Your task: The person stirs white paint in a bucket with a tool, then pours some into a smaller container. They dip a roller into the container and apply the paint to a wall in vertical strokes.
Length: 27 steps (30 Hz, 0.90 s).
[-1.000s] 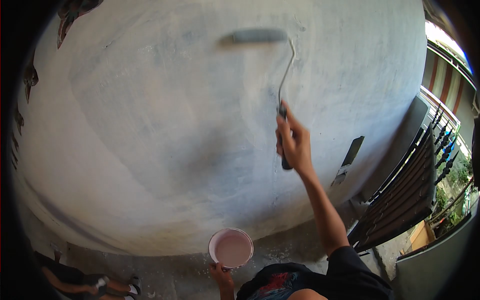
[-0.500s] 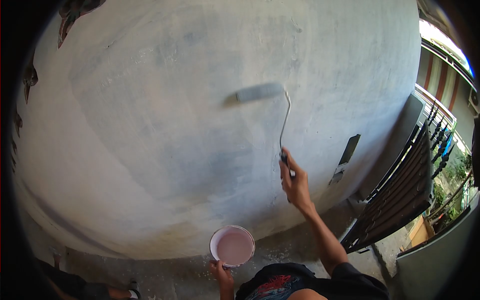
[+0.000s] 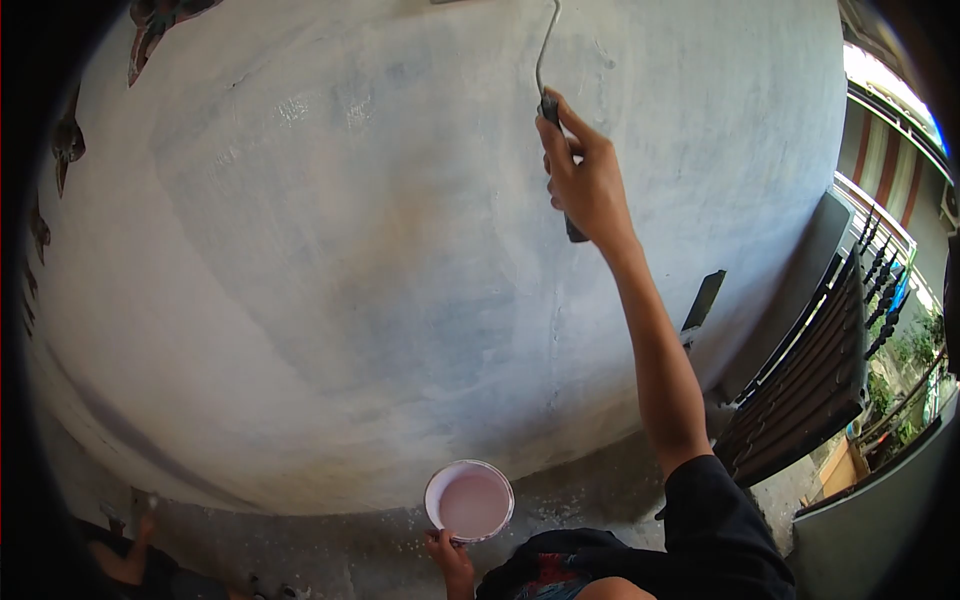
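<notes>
My right hand (image 3: 585, 175) is wrapped round the dark handle of a paint roller (image 3: 547, 50), raised high against the wall (image 3: 330, 330). The roller's wire frame runs up past the top edge of the view, and only a sliver of its sleeve shows there. Low in front of my body, my left hand (image 3: 448, 555) grips the rim of a small round bucket (image 3: 470, 500). Pale pinkish paint fills part of the bucket. The wall carries uneven whitish and grey patches, with wet-looking streaks at upper left.
A dark metal gate (image 3: 800, 390) with spiked tops stands at the right. A dark slot (image 3: 703, 300) marks the wall nearby. Another person (image 3: 140, 560) is low at the bottom left. Paint spots dot the concrete floor (image 3: 350, 550). Dark ornaments (image 3: 68, 140) line the wall's left edge.
My right hand has pushed the roller up the wall, so its sleeve has almost left the view. The bucket stays nearly in place. The other person's arm now shows at the lower left.
</notes>
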Available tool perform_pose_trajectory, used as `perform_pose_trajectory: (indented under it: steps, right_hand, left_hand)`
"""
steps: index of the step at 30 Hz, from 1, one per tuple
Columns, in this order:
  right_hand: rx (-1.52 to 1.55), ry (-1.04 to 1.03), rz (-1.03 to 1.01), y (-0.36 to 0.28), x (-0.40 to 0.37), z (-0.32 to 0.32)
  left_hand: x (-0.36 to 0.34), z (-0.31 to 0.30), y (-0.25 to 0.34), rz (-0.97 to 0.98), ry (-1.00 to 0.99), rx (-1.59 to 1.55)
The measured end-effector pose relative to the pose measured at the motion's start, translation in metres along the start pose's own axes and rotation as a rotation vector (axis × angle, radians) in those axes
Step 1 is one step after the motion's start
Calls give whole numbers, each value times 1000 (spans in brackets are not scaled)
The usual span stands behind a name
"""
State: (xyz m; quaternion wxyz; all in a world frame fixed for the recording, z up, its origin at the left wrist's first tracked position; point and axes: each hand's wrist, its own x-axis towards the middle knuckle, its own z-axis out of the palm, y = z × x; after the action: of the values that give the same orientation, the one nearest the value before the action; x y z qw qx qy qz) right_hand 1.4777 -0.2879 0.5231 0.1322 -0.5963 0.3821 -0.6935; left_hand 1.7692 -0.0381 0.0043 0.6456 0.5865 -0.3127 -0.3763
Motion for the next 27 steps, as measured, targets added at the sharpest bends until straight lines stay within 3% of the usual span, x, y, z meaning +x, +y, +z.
perform_pose_trajectory:
  steps: [2,3,5,6,8,9,11,14,15,17,18,24,26,27]
  right_hand:
    - [-28,40,-122,24,-14,8]
    - [-28,38,-121,38,-27,10]
    - [-57,67,-89,64,-62,13]
    - [-65,48,-5,76,-82,11]
    - [-87,29,81,102,-123,6]
    - [-103,30,88,116,-145,4]
    - [-152,30,129,143,-186,-3]
    - [-189,46,65,191,-247,-14]
    - [-209,25,143,202,-268,-17]
    - [-231,9,224,211,-297,-20]
    - [-194,7,272,210,-305,-20]
    - [-93,27,365,192,-270,-6]
    - [-31,78,311,177,-237,2]
    - [-31,77,316,172,-221,2]
  left_hand:
    - [-3,3,7,110,49,44]
    - [-2,0,3,109,50,44]
    - [2,-11,-6,345,27,276]
    - [1,-11,-3,345,27,276]
    - [-1,-4,21,-97,126,-82]
    - [-1,1,35,-97,124,-80]
    - [-1,9,58,-222,155,-377]
    - [-4,11,63,-244,193,-272]
    - [-7,8,53,-247,191,-271]
    - [-11,0,30,50,123,125]
    - [-11,1,32,50,120,125]
    - [-10,12,45,-8,143,187]
    - [-2,14,49,-294,186,-334]
    - [-4,13,47,-297,188,-330]
